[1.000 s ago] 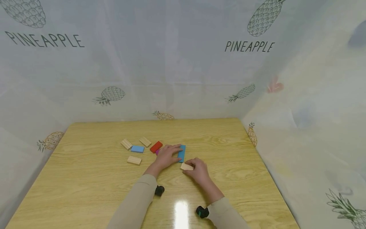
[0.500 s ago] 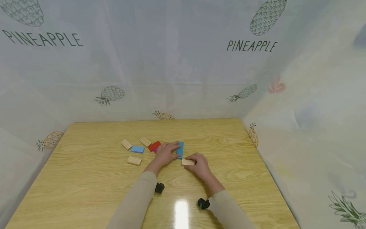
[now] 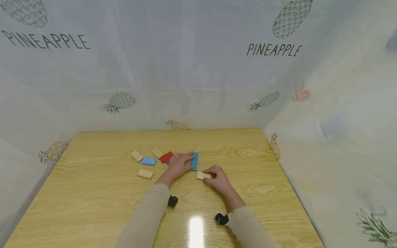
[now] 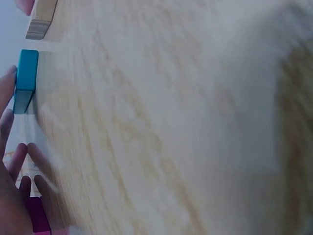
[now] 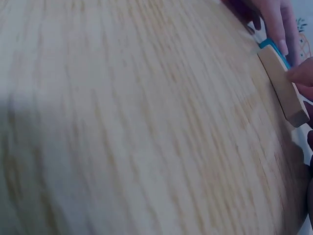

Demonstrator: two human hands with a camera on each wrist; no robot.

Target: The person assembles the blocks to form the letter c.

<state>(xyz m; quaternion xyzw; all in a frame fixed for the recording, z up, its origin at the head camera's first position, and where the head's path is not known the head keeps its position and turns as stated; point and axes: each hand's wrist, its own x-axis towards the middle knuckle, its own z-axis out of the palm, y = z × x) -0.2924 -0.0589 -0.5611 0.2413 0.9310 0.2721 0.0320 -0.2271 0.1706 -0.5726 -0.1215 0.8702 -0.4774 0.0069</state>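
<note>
My left hand has thumb and index finger on the long blue block, gripping it flat on the table. In the left wrist view the same blue block lies against the fingertips. My right hand pinches a plain wooden block, just below and right of the blue one; a small gap shows between them. Part of a magenta block peeks out beside the left hand, which covers the rest. A red block lies against it.
Farther left on the wooden table lie a light blue block and three grooved wooden blocks, one of them nearer me. A pineapple-print sheet hangs behind the table and along its sides.
Both hands have shifted slightly away from me, taking the blue and plain wooden blocks along, the blue one also leftward. The red block has slid a little left, toward a grooved wooden block.
</note>
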